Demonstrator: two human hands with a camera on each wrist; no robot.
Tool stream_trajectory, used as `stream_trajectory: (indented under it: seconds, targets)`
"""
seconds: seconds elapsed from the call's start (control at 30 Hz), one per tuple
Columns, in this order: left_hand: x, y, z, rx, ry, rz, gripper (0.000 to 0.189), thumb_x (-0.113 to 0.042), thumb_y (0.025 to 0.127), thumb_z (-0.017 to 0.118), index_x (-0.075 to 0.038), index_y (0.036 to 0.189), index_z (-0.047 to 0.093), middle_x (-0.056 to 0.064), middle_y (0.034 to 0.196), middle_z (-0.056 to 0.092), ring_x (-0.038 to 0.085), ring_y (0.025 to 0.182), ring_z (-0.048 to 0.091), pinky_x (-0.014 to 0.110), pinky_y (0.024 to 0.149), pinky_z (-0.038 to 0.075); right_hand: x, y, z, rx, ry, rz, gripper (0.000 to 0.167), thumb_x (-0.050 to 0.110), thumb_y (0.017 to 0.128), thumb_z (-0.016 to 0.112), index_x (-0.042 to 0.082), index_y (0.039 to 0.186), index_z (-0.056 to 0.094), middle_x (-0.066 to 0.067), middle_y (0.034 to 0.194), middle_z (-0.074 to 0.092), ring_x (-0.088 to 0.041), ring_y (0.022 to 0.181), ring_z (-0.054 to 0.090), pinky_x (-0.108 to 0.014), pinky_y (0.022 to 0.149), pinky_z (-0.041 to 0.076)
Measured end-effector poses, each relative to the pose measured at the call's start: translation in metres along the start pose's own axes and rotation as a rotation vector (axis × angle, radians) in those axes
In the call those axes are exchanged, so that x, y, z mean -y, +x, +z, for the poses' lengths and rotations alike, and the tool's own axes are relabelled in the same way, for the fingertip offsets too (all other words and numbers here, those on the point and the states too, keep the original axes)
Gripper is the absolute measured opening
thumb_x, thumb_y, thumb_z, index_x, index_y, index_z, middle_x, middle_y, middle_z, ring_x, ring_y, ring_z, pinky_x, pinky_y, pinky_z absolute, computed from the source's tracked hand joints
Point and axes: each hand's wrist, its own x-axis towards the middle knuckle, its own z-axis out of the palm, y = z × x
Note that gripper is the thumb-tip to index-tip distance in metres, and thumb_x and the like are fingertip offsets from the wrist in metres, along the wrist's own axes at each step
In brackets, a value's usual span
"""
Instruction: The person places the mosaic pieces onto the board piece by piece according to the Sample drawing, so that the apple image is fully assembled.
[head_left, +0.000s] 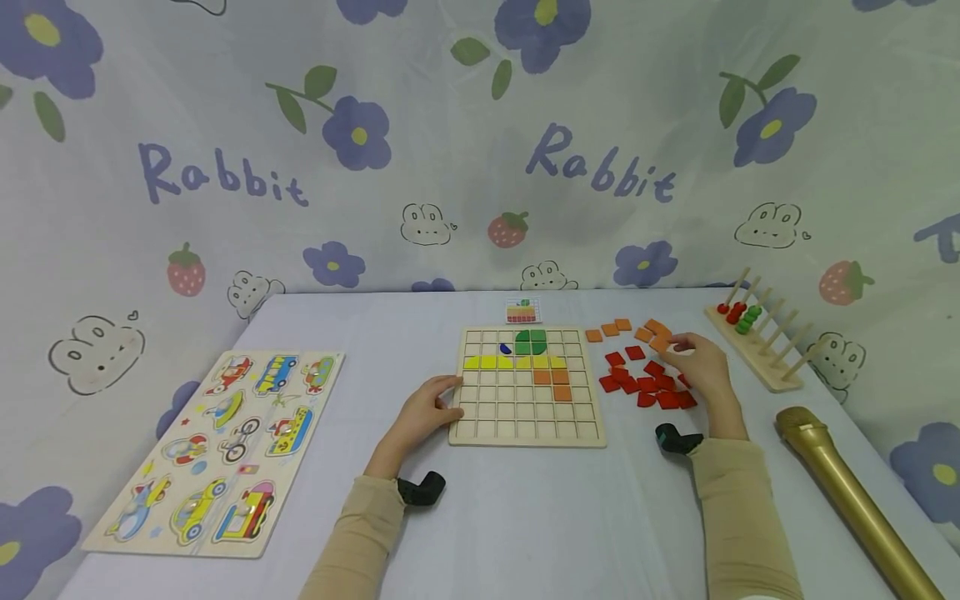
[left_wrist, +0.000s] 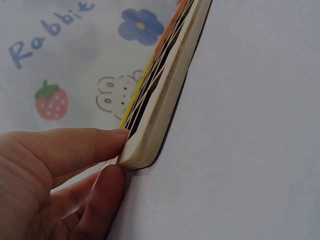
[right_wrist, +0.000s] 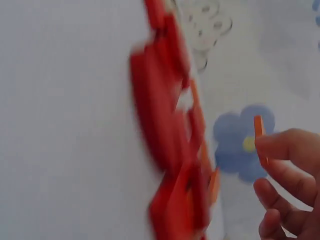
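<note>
A square wooden grid board [head_left: 525, 425] lies at the table's middle, carrying a row of yellow tiles [head_left: 504, 362], green pieces [head_left: 531, 342], a small dark blue piece [head_left: 506, 349] and several orange tiles. At its left edge, my left hand [head_left: 423, 410] holds the board between thumb and index finger; the left wrist view shows the board's edge [left_wrist: 167, 95] close to the fingertips. To the board's right, my right hand [head_left: 699, 367] pinches an orange square tile [right_wrist: 259, 142] above the loose pieces. Red tiles [head_left: 628, 385] lie scattered below that hand, with loose orange tiles [head_left: 611, 330] behind them.
Behind the board is a small pattern card [head_left: 522, 311]. A wooden vehicle puzzle [head_left: 213, 458] lies at left. A peg rack [head_left: 757, 337] with red and green beads stands at back right, and a gold microphone [head_left: 855, 492] lies beside the right arm.
</note>
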Motion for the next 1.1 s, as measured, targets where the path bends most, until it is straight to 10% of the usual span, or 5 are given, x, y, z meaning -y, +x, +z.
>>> stream_trajectory:
  seconds: [0.53, 1.1]
  targets:
    - [0.000, -0.002, 0.001, 0.008, 0.000, -0.003, 0.055, -0.012, 0.080, 0.070, -0.009, 0.132, 0.052, 0.009, 0.136, 0.046, 0.012, 0.066, 0.047, 0.026, 0.058, 0.040, 0.084, -0.022, 0.081, 0.430, 0.022, -0.266, 0.029, 0.021, 0.076, 0.075, 0.012, 0.103, 0.069, -0.004, 0.098, 0.060, -0.022, 0.090, 0.049, -0.032, 0.071, 0.043]
    - [-0.001, 0.000, -0.002, 0.009, 0.012, -0.002, 0.056, -0.013, 0.079, 0.071, -0.008, 0.132, 0.052, 0.008, 0.136, 0.046, 0.012, 0.067, 0.047, 0.026, 0.059, 0.041, 0.090, -0.027, 0.101, 0.416, -0.044, -0.342, 0.030, 0.016, 0.073, 0.078, 0.008, 0.101, 0.070, -0.002, 0.094, 0.064, -0.018, 0.088, 0.052, -0.036, 0.082, 0.046]
